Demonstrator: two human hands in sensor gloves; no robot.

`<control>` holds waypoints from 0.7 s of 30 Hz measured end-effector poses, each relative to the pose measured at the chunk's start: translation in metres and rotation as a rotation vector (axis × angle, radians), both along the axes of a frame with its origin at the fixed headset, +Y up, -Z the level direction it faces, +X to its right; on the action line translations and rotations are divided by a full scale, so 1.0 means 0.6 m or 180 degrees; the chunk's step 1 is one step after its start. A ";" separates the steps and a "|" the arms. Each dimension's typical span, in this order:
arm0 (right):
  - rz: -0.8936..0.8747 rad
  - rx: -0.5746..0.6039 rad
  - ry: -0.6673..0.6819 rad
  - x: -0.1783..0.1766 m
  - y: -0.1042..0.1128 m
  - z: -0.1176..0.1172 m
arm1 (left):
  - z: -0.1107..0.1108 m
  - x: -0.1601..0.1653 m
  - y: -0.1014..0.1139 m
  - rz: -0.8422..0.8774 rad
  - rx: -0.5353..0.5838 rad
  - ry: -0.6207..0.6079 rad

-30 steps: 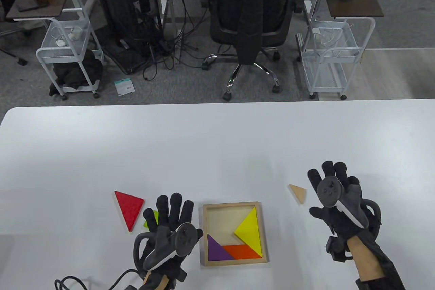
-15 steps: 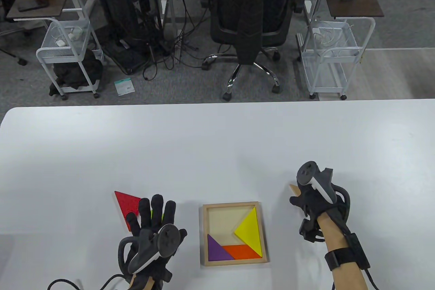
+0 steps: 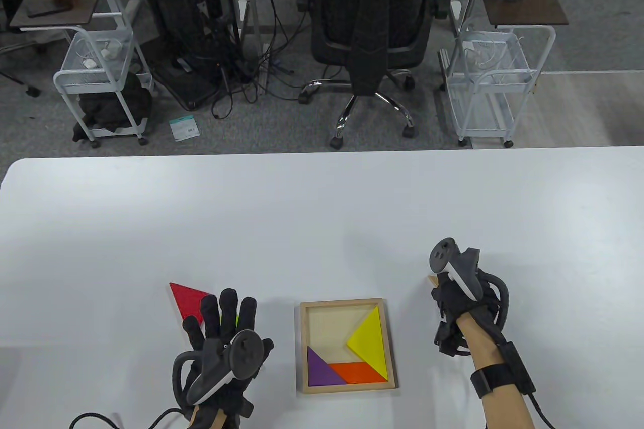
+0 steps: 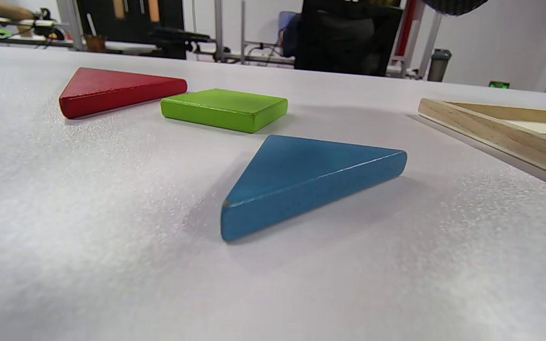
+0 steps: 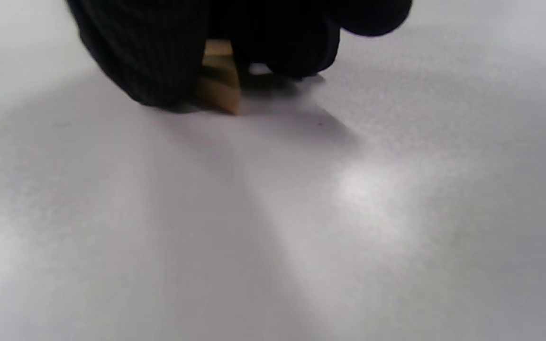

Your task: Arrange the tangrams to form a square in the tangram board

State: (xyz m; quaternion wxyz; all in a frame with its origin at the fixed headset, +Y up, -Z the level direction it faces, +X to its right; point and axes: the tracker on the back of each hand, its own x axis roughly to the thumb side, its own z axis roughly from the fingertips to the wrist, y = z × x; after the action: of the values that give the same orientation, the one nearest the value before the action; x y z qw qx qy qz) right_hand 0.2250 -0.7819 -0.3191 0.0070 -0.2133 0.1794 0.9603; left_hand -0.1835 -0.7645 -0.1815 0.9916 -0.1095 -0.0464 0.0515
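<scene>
The right hand pinches the tan triangle on the table, while the left hand spreads flat, fingers straight, over the blue triangle.

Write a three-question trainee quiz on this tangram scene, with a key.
1. True or false: the tangram board already holds four pieces.
2. Which piece does the right hand pinch? A) red triangle B) plain wooden triangle C) blue triangle
3. Fill in: under the left hand, between the red triangle and the blue triangle, lies the ___ square.

Key: 1 false, it holds three: yellow triangle, purple triangle, orange piece. 2 B, the wooden triangle. 3 green.
</scene>
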 end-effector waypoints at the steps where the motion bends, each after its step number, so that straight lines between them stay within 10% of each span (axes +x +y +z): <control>1: 0.0039 0.0026 0.0000 -0.001 0.001 0.001 | 0.000 -0.001 0.000 0.0003 0.0003 0.0006; 7: -0.0069 0.0232 0.0086 -0.005 0.008 0.011 | -0.001 -0.005 -0.004 -0.0013 -0.0063 0.0042; 12: -0.0659 0.0829 0.1198 -0.094 0.060 0.061 | -0.003 -0.006 -0.003 -0.0002 -0.0052 0.0049; 21: -0.0656 0.0733 0.3096 -0.288 0.075 0.166 | -0.003 -0.010 -0.003 0.0007 -0.0072 0.0088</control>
State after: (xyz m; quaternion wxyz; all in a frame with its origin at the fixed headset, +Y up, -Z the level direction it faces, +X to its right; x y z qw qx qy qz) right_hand 0.0520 -0.7372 -0.2197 0.0408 0.2794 0.0750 0.9564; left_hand -0.1894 -0.7666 -0.1831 0.9907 -0.1200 -0.0322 0.0546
